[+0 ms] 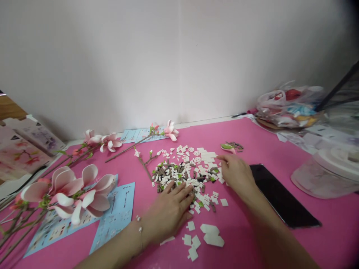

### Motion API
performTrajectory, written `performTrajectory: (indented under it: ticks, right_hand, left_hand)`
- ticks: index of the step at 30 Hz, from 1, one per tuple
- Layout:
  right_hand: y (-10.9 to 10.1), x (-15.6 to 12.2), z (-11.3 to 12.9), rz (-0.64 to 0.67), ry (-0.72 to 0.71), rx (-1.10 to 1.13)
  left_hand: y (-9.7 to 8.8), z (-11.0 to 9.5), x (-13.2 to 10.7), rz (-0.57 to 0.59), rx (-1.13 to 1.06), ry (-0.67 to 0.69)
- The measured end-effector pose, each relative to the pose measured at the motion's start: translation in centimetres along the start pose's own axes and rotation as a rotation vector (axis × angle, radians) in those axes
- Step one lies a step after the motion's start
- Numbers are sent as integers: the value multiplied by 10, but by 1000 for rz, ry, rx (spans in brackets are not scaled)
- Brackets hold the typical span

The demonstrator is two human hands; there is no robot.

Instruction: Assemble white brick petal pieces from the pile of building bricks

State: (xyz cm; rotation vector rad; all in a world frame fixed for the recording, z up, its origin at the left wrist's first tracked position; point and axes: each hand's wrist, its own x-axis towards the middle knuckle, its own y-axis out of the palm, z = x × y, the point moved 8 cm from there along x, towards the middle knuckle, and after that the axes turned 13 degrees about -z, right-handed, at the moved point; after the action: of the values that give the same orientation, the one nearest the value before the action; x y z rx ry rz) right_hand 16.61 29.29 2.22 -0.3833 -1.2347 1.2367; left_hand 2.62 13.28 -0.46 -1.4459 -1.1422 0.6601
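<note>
A pile of small building bricks, white, brown, black and green, is spread on the pink tabletop. My left hand lies palm down over the near side of the pile, fingers spread, a thin bracelet at the wrist. At the pile's right edge is my right hand, its index finger stretched toward flat white pieces and its other fingers partly hidden beneath. A small brick-built branch with white buds rests left of the pile. Larger white pieces lie loose in front.
Pink magnolia flowers on stems lie at left over blue instruction sheets. Another flower branch is farther back. Right of my right arm lies a black tablet, beside a translucent tub. Plastic bags are heaped back right.
</note>
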Motion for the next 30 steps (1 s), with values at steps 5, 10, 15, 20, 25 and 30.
performTrajectory:
  ticks: [5,10,15,20,25,30]
  right_hand:
    - [5,0,-9,-21,-4,-108]
    - [20,-4,1,-24,-54,-178]
    - [30,-4,7,-6,-72,-193]
    - [35,-3,5,-11,-49,-123]
    - [32,1,3,-23,-5,24]
    - [18,-9,36,106,-40,372]
  left_hand:
    - [-9,7,-3,-42,-38,-68]
    - [-25,10,-13,-216,-239,-190]
    - [-30,12,-28,-335,-565,-344]
    - [-28,17,-42,-355,-781,-509]
    - [-19,22,-56,-354,-903,-618]
    - [-14,34,-61,-391,-956,-663]
